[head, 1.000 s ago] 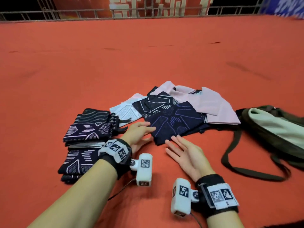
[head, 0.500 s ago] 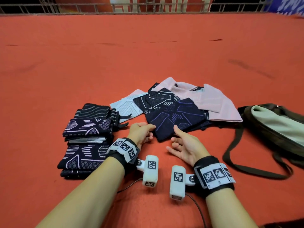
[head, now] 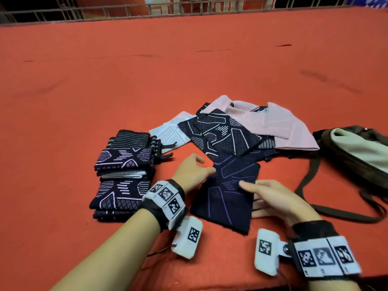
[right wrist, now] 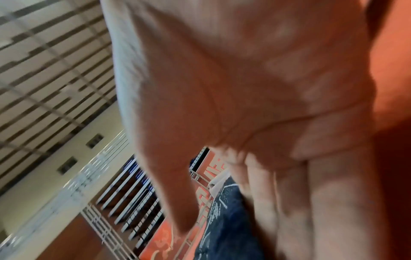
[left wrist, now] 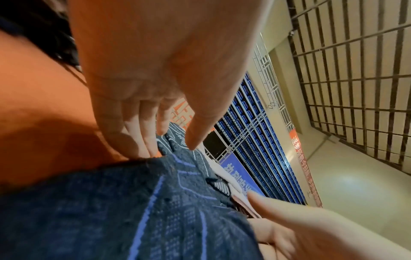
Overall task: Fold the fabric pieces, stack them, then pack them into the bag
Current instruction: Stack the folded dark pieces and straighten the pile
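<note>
On the red counter (head: pixel 105 80), the olive bag (head: pixel 354 156) lay at 3 o'clock from our hands, the unfolded heap of pink and dark fabric pieces (head: pixel 241 127) at 12 o'clock and the folded stack (head: pixel 123 175) at 9 o'clock. The navy cloth with purple lines (head: pixel 228 196) sat flat between our hands, its far edge against the heap. We judged it light, soft and limp, a knit that would sag if lifted by one point, so best taken at two corners or along an edge. Our right hand (head: pixel 275 198) kept its fingers (head: pixel 247 184) straight and close together, lying over the cloth's 3 o'clock edge. Our left hand (head: pixel 193 171) touched the cloth's far corner at 10 o'clock, fingers (left wrist: pixel 133 133) loosely together, thumb apart, pinching nothing we could make out.
</note>
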